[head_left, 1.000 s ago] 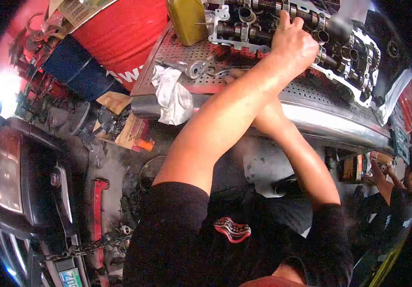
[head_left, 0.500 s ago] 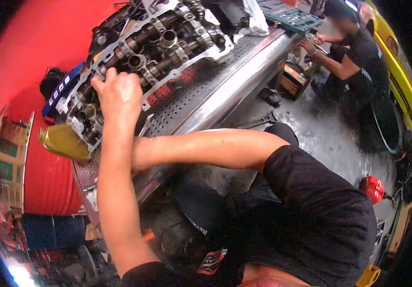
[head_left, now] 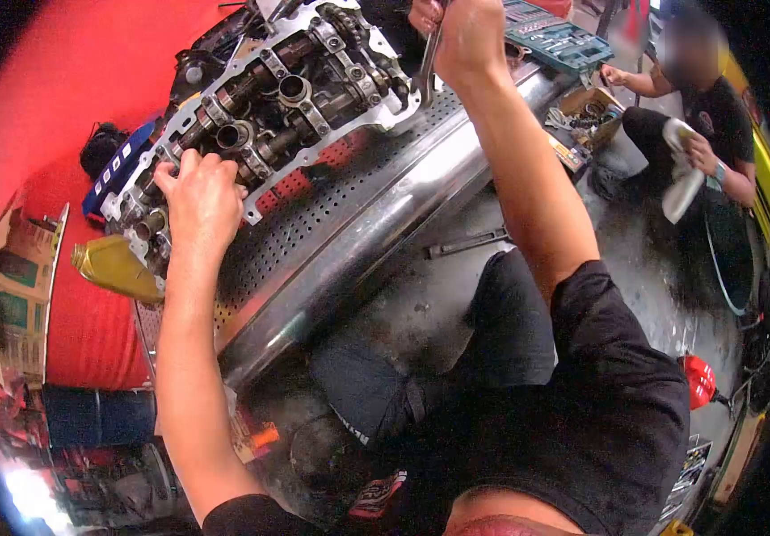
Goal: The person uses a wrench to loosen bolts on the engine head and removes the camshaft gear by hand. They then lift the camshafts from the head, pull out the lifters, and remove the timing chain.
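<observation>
A cylinder head (head_left: 264,116) with camshafts and bearing caps lies at an angle on the perforated metal bench (head_left: 269,241). My left hand (head_left: 201,198) grips it near its left end, fingers curled down over the camshaft area; the fingertips are partly hidden. My right hand (head_left: 474,45) is closed at the top edge of the view, just past the right end of the head. A metal wrench (head_left: 429,64) hangs down from this hand, its lower end close to the head's corner. A gold oil bottle (head_left: 117,268) lies beside the left end.
A teal socket-set case (head_left: 559,45) lies open at the bench's far end. Beyond it a person (head_left: 715,116) crouches with a white cloth (head_left: 684,179), near a cardboard box of parts (head_left: 586,116). A dark metal bar (head_left: 470,243) rests on the floor by the bench's rounded edge.
My right hand has moved from under my left forearm to the upper right, with the wrench. My left hand has shifted slightly. The other person has turned and now holds a white cloth.
</observation>
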Demonstrator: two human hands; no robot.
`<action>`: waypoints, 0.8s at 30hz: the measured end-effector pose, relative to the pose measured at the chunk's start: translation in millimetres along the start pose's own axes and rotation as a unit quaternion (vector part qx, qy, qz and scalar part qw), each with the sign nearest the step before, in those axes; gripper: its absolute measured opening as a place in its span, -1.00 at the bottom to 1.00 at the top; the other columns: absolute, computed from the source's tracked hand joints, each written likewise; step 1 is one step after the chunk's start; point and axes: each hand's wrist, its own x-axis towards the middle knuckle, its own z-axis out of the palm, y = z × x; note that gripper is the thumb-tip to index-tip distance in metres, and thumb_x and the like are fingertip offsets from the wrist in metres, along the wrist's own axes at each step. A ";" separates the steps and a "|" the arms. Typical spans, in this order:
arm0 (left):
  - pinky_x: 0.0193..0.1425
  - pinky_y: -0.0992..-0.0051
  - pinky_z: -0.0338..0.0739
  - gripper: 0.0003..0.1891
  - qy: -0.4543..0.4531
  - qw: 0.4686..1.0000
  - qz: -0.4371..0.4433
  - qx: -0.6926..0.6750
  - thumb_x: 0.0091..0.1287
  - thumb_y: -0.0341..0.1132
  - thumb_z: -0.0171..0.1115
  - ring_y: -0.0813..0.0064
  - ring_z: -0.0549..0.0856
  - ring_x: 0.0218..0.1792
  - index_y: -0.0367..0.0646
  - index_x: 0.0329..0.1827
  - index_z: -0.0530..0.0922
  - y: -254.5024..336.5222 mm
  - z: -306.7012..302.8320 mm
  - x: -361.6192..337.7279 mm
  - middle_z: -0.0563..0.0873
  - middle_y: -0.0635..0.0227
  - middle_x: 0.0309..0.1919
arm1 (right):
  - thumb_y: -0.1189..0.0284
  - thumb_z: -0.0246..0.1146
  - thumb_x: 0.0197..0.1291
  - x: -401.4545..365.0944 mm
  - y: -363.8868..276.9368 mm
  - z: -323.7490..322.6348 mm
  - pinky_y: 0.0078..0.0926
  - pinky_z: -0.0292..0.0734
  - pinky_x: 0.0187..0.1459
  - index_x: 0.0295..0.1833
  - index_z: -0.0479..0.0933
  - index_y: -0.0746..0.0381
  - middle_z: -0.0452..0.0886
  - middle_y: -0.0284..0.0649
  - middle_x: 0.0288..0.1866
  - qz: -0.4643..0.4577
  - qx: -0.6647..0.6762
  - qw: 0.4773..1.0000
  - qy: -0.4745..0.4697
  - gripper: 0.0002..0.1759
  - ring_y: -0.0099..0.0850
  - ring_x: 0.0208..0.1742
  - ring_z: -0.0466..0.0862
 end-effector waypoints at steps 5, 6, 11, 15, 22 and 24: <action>0.27 -0.06 0.28 -0.81 -0.017 1.000 -0.011 0.008 0.12 -0.26 0.48 0.19 0.60 0.04 -0.16 -0.31 0.71 1.0 -0.2 0.9 0.70 0.28 -0.23 | -0.28 -0.11 0.52 31.0 43.2 -25.0 -0.63 -0.08 -0.68 -0.01 0.51 0.15 0.12 -0.55 -0.66 -0.047 0.050 0.989 -0.133 -0.32 -0.70 -0.73 0.08; 0.27 -0.05 0.29 -0.80 -0.016 1.000 -0.009 0.008 0.12 -0.25 0.48 0.19 0.60 0.04 -0.16 -0.30 0.71 1.0 -0.2 0.4 0.70 0.28 -0.23 | -0.30 -0.13 0.51 29.9 43.8 -22.5 -0.64 -0.10 -0.68 -0.01 0.51 0.16 0.11 -0.58 -0.67 -0.078 0.026 0.986 -0.142 -0.29 -0.72 -0.74 0.04; 0.26 -0.04 0.29 -0.81 -0.017 1.000 -0.013 0.005 0.13 -0.25 0.47 0.19 0.60 0.05 -0.16 -0.30 0.70 0.9 0.5 -0.3 0.69 0.28 -0.22 | -0.29 -0.16 0.52 29.7 46.7 -13.2 -0.64 -0.05 -0.65 -0.05 0.53 0.16 0.13 -0.58 -0.65 -0.105 -0.041 0.982 -0.153 -0.29 -0.73 -0.70 0.08; 0.28 -0.05 0.29 -0.81 -0.023 0.999 -0.021 0.006 0.14 -0.26 0.47 0.19 0.60 0.05 -0.15 -0.29 0.70 2.1 0.5 -1.1 0.68 0.29 -0.22 | -0.22 -0.16 0.56 39.1 56.1 -2.1 -0.63 0.00 -0.61 -0.12 0.54 0.15 0.18 -0.57 -0.64 -0.066 -0.110 0.982 -0.141 -0.33 -0.71 -0.66 0.14; 0.27 -0.07 0.29 -0.82 0.003 1.000 -0.020 -0.002 0.12 -0.27 0.48 0.20 0.61 0.03 -0.15 -0.30 0.71 1.2 4.5 -2.7 0.69 0.27 -0.24 | -0.09 -0.13 0.61 57.1 71.4 16.1 -0.62 0.04 -0.60 -0.18 0.54 0.17 0.24 -0.54 -0.59 -0.162 -0.277 0.943 -0.094 -0.41 -0.71 -0.62 0.18; 0.27 -0.08 0.29 -0.82 0.008 1.000 -0.018 -0.008 0.11 -0.28 0.49 0.20 0.61 0.03 -0.16 -0.31 0.71 2.4 4.7 -3.2 0.69 0.27 -0.24 | -0.05 -0.11 0.60 37.9 60.7 4.9 -0.64 0.06 -0.60 -0.13 0.55 0.18 0.28 -0.54 -0.58 -0.080 -0.152 0.981 -0.093 -0.45 -0.71 -0.62 0.22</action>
